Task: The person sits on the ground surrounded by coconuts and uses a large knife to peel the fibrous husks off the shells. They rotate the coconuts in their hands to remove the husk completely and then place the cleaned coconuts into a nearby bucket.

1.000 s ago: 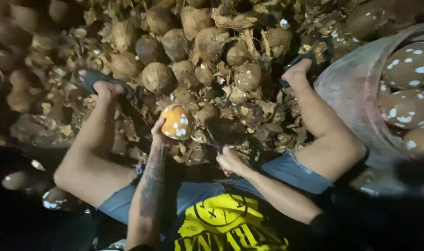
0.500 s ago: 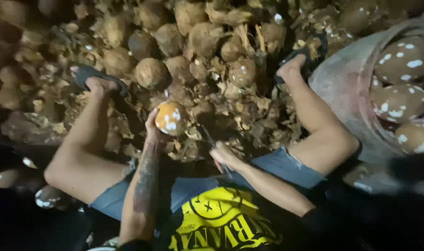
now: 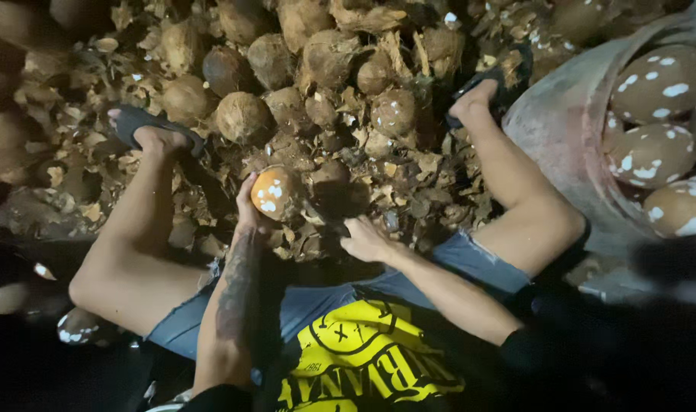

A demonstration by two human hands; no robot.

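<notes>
- Heap of husked coconuts (image 3: pixel 325 84): I count about a dozen brown, fibrous ones across the top of my view, lying among loose husk scraps (image 3: pixel 409 183) too many to count. The heap fills the ground in front of my legs.
- Grey sack (image 3: pixel 561 130): one, at the right edge, its mouth open toward me. Inside I count four peeled coconuts (image 3: pixel 653 156), tan with white patches, packed against one another; a fifth may lie at the far edge, but I cannot tell.
- Two feet in dark sandals: the left sandal (image 3: pixel 146 126) rests on the husk at upper left, the right sandal (image 3: pixel 489 84) at upper right; the heap lies between them.
- Loose peeled coconuts (image 3: pixel 8 297): two or three in shadow by my left thigh, dim and partly cut off.
- Left hand (image 3: pixel 249 214): one. It holds a single peeled coconut (image 3: pixel 275 192), orange-tan with white spots, raised just above the scraps between my knees. The fingers curl around its left and under side; the nut's right face is bare.
- Right hand (image 3: pixel 367 240): one, low beside the nut but apart from it. Its fingers are curled closed around a dark tool (image 3: pixel 329 223) that points toward the nut; the tool is too dark for me to tell its kind.
</notes>
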